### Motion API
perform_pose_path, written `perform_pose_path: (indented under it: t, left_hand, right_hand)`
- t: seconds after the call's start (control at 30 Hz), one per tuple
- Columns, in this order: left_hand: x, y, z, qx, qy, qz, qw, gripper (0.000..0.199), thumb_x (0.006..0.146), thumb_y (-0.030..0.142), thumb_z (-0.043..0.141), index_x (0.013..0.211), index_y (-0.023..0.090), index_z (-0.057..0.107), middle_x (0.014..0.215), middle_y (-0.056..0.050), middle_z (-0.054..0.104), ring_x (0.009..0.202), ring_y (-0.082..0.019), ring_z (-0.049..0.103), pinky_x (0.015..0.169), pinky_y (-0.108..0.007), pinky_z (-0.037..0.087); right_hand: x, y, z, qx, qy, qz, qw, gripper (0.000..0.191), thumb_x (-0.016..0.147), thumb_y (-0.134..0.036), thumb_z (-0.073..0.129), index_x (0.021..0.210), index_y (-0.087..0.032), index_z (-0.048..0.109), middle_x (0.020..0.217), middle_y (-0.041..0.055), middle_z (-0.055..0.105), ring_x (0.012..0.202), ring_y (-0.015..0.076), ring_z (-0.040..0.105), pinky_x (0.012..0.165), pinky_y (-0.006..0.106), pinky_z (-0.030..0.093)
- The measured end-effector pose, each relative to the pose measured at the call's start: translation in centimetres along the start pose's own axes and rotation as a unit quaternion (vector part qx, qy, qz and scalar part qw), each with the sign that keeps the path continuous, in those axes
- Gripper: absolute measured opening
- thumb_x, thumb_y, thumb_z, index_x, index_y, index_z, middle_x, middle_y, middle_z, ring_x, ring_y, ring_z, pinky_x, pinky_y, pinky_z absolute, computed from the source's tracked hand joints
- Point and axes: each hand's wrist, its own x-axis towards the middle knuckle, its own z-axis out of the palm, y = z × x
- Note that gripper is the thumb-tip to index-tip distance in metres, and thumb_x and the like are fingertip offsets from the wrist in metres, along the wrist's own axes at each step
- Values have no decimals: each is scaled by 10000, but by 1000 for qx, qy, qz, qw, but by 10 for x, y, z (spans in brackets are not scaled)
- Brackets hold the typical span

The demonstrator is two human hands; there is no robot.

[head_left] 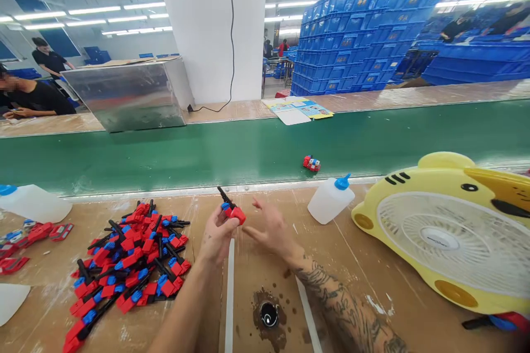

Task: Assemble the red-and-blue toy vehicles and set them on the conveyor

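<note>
My left hand (216,237) is closed on a small toy part (237,214), red at the near end, with blue in the middle and a black rod pointing up and left. Just to the right, my right hand (272,231) is open, thumb and fingers apart, holding nothing. A pile of similar red, blue and black toy parts (136,253) lies on the brown work surface left of my left arm. In front of me, between two white strips, a small round cup (269,315) with dark liquid sits amid dark stains.
White squeeze bottles with blue caps stand right (331,201) and lie left (37,204). A yellow animal-shaped fan (439,231) takes up the right side. On the green conveyor belt (232,149) rests a red toy piece (311,164). Blue crates (351,38) are stacked beyond; people work at far left.
</note>
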Motion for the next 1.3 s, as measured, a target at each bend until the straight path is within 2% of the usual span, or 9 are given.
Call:
perform_pose_path:
  t: [0.13, 0.23, 0.37, 0.5, 0.83, 1.0, 1.07, 1.13, 1.3]
  left_hand:
    - [-9, 18, -12, -117, -117, -101, 981, 827, 538, 363, 854, 1294, 178, 574, 1091, -96, 671, 988, -234, 645, 960, -348, 483]
    - [-20, 22, -8, -182, -175, -134, 958, 1004, 514, 381, 843, 1426, 213, 459, 1065, -76, 650, 972, -209, 634, 905, -284, 519]
    - [-26, 19, 5, -244, -189, -153, 939, 1099, 525, 420, 845, 1490, 214, 362, 983, -51, 599, 881, -167, 617, 816, -225, 548]
    - [-22, 18, 14, -255, -166, -168, 938, 1093, 546, 441, 838, 1494, 186, 357, 958, -58, 588, 837, -157, 599, 806, -229, 555]
    - [30, 18, 28, -77, -209, -119, 967, 955, 545, 461, 837, 1380, 124, 521, 996, -91, 619, 879, -190, 593, 870, -276, 512]
    - [97, 15, 35, 158, -156, -69, 972, 922, 557, 438, 816, 1365, 145, 485, 1059, -108, 663, 930, -221, 636, 935, -339, 480]
    - [138, 12, 40, 343, -137, -26, 929, 925, 621, 495, 733, 1403, 128, 402, 1054, -104, 669, 913, -219, 647, 912, -346, 484]
    - [182, 9, 47, 500, -126, 11, 856, 895, 674, 503, 670, 1419, 124, 350, 1045, -94, 673, 924, -222, 646, 884, -337, 483]
    - [266, 8, 60, 677, -110, 7, 728, 688, 514, 234, 823, 1141, 137, 557, 851, -55, 666, 866, -258, 621, 759, -319, 459]
  right_hand:
    - [-1, 52, -15, -6, 25, 97, 995, 532, 837, -440, 694, 1285, -184, 564, 1048, 93, 668, 996, 261, 624, 922, 455, 491]
    - [-4, 68, -19, 23, 23, 141, 990, 395, 862, -391, 647, 1192, -177, 621, 968, 70, 684, 912, 229, 640, 857, 396, 503]
    - [-6, 68, -19, 58, -3, 135, 989, 260, 869, -344, 633, 1070, -180, 660, 902, 48, 686, 840, 198, 633, 783, 336, 497]
    - [-5, 67, -20, 28, -43, 97, 994, 162, 876, -267, 608, 990, -180, 684, 821, 42, 681, 789, 200, 608, 779, 357, 473]
    - [-3, 70, -18, 38, -28, 100, 994, 95, 857, -187, 623, 920, -185, 694, 784, 33, 683, 786, 197, 609, 773, 336, 463]
    - [0, 69, -20, 33, -7, 120, 992, 44, 840, -179, 660, 869, -187, 692, 733, 13, 669, 749, 180, 595, 755, 308, 459]
    - [2, 67, -22, 35, -7, 126, 991, 28, 831, -175, 673, 847, -189, 692, 712, 6, 666, 752, 179, 594, 744, 296, 455]
    - [3, 64, -25, 37, -6, 133, 990, 33, 821, -168, 683, 840, -191, 694, 703, 1, 664, 752, 175, 596, 735, 285, 450]
    - [5, 61, -29, 55, 8, 150, 987, 49, 794, -147, 694, 822, -186, 703, 705, -5, 663, 716, 154, 600, 683, 253, 438]
